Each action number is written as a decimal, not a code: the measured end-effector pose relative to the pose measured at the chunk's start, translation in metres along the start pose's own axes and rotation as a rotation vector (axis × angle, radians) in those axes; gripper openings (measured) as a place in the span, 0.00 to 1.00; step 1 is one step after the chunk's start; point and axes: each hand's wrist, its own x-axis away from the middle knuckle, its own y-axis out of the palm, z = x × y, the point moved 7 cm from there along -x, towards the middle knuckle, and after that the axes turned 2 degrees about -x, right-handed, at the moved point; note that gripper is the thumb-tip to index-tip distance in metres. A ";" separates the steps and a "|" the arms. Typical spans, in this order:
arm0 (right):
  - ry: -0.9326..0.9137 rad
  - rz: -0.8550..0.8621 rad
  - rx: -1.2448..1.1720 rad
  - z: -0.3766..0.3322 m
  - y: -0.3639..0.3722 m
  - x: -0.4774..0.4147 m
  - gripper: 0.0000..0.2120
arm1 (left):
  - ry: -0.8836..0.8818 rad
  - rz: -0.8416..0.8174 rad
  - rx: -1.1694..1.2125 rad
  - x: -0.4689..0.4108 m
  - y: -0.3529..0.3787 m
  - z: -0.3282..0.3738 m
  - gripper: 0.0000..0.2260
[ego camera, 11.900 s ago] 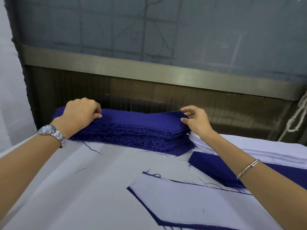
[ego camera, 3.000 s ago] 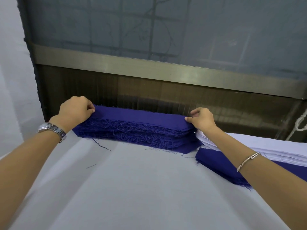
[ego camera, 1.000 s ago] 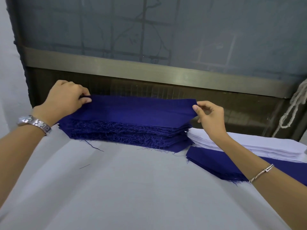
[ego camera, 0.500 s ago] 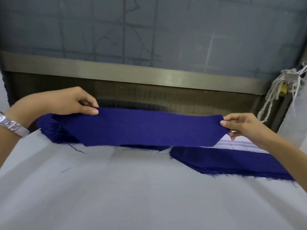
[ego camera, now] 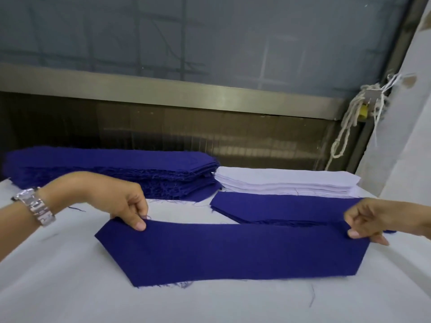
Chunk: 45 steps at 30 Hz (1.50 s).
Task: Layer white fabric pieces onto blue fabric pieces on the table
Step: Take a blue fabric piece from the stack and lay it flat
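With left hand [ego camera: 116,201] and right hand [ego camera: 377,220] each pinching a far corner of the blue piece [ego camera: 233,250], stretched left to right, reach beyond for the white stack [ego camera: 284,183] (nearer the right).

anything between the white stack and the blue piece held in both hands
Only a low blue pile lies between the white stack and the blue piece; it lies flat, so likely no obstacle.

Evenly and softly lit, fairly bright. Only faint shadow beneath the flat dark blue fabric piece [ego camera: 233,252]. Dull sheen on the brushed metal rail [ego camera: 186,92]. Slightly soft; bends toward the edges.
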 end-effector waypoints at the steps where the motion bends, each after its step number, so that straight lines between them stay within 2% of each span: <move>1: 0.015 -0.003 -0.004 0.006 0.000 0.000 0.15 | -0.008 -0.004 -0.009 -0.004 0.005 0.001 0.07; 6: 0.060 -0.009 -0.011 0.022 0.002 -0.001 0.15 | -0.055 0.024 -0.076 -0.016 0.012 -0.001 0.10; 20: 0.154 0.014 0.077 0.017 0.005 0.011 0.14 | -0.073 0.058 -0.064 -0.020 0.014 0.000 0.14; 23: 0.164 0.012 0.089 0.015 0.005 0.012 0.14 | -0.170 0.160 -0.226 -0.013 0.005 -0.002 0.18; 28: 0.182 0.005 0.108 0.011 0.006 0.014 0.13 | -0.320 0.428 -0.625 0.003 -0.020 0.012 0.19; 30: 0.198 0.004 0.115 0.010 0.006 0.015 0.12 | -0.249 0.591 -0.713 0.005 -0.027 0.030 0.16; 33: 0.240 0.013 0.137 0.010 0.006 0.016 0.12 | -0.092 0.799 -0.634 0.004 -0.037 0.056 0.11; 38: 0.317 0.056 0.174 0.009 0.000 0.024 0.15 | 0.072 0.972 -0.530 -0.020 -0.049 0.091 0.05; 41: 0.391 0.162 0.186 0.002 -0.019 0.029 0.19 | 0.151 1.052 -0.533 -0.037 -0.057 0.111 0.10; 45: 0.404 0.529 0.104 -0.006 -0.066 0.026 0.17 | 0.170 1.113 -0.620 -0.064 -0.065 0.129 0.12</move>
